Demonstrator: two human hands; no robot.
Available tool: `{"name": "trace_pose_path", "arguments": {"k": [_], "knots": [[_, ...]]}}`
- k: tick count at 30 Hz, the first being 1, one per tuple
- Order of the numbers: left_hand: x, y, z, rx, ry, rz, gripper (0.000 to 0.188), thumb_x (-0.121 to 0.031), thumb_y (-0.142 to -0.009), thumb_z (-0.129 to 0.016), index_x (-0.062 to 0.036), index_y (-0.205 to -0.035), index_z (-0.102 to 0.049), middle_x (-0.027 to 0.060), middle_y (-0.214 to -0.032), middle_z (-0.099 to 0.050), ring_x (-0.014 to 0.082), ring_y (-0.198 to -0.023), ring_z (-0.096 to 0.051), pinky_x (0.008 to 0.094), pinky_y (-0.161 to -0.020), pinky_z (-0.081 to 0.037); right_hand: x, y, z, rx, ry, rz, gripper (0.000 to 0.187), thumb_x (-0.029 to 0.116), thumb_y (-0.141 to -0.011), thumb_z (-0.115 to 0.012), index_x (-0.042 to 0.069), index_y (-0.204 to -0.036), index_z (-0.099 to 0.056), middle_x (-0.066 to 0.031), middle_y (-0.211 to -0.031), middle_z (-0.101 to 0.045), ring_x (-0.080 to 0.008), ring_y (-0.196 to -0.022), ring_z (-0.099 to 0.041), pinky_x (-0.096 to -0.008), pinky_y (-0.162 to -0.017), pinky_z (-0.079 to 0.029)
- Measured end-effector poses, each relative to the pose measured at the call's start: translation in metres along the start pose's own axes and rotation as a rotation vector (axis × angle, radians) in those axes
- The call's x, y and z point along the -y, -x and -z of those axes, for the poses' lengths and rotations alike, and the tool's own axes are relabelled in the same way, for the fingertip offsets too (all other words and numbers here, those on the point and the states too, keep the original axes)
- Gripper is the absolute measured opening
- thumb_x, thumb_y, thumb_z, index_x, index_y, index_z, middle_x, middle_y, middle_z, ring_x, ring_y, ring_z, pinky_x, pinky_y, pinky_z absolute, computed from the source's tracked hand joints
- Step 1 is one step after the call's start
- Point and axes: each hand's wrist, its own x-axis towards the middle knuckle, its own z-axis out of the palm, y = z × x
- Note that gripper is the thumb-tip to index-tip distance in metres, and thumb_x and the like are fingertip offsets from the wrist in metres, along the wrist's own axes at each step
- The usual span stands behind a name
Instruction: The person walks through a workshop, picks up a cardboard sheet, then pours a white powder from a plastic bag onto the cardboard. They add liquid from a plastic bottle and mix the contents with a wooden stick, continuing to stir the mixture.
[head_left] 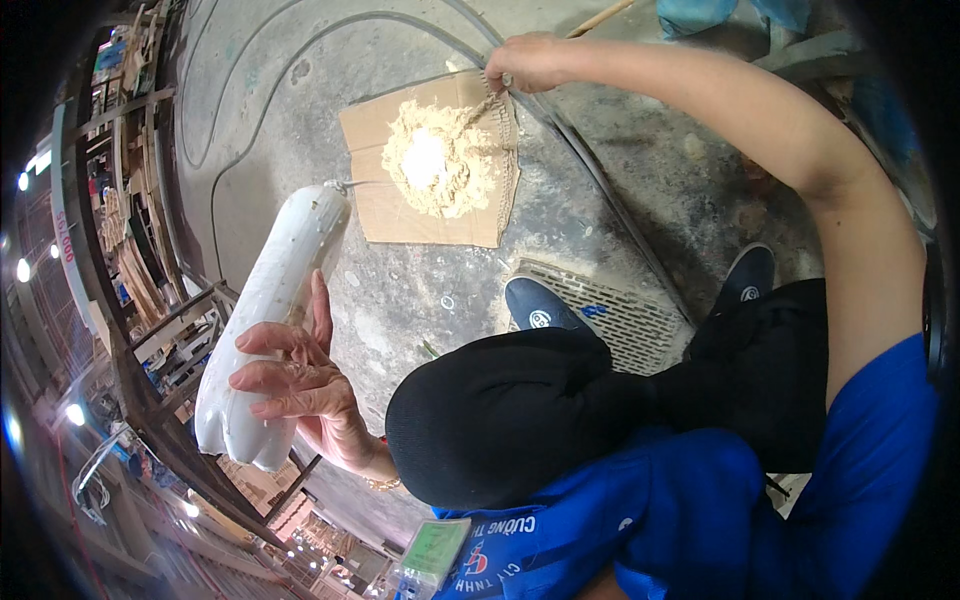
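My left hand (310,395) is wrapped round a white plastic bottle (265,310), its neck pointing toward the cardboard. From the mouth a thin pale stream runs to a heap of pale yellow sawdust-like powder (460,185). A bright white patch, which looks like liquid, lies in the middle of the heap. Underneath is a piece of brown cardboard (385,225) on the floor. At its far right corner my right hand (525,65) is closed on a thin wooden stick (600,18), whose lower end seems to reach into the powder.
Dark hoses or cables (600,180) curve across the stained concrete floor. A perforated metal grate (620,325) lies by my shoes (545,305). Racks of wood strips (130,240) stand along the left. Blue plastic (695,15) lies at the far right.
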Motion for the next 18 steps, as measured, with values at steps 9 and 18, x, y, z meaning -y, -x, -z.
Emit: {"name": "trace_pose_path", "arguments": {"k": [9, 18], "knots": [[-0.011, -0.010, 0.005, -0.038, 0.031, 0.084, 0.093, -0.012, -0.089, -0.054, -0.0073, -0.138, 0.025, 0.0132, -0.119, -0.049, 0.0264, -0.099, -0.062, 0.0395, -0.078, -0.058, 0.008, -0.016, -0.045, 0.048, -0.183, 0.057, 0.027, -0.002, -0.082, -0.052, 0.009, -0.103, -0.065, -0.0069, -0.097, -0.066, -0.0197, -0.082, -0.063, -0.0333, -0.068, -0.051], [-0.040, -0.011, 0.009, -0.031, 0.114, 0.055, 0.094, -0.018, -0.086, -0.058, -0.0013, -0.140, 0.017, 0.0073, -0.119, -0.046, 0.0253, -0.101, -0.060, 0.0373, -0.076, -0.058, 0.042, -0.036, -0.074, -0.016, 0.025, 0.175, 0.032, 0.005, -0.082, -0.050, 0.019, -0.106, -0.065, -0.0088, -0.097, -0.065, -0.0265, -0.092, -0.063, -0.0395, -0.074, -0.050]]}}
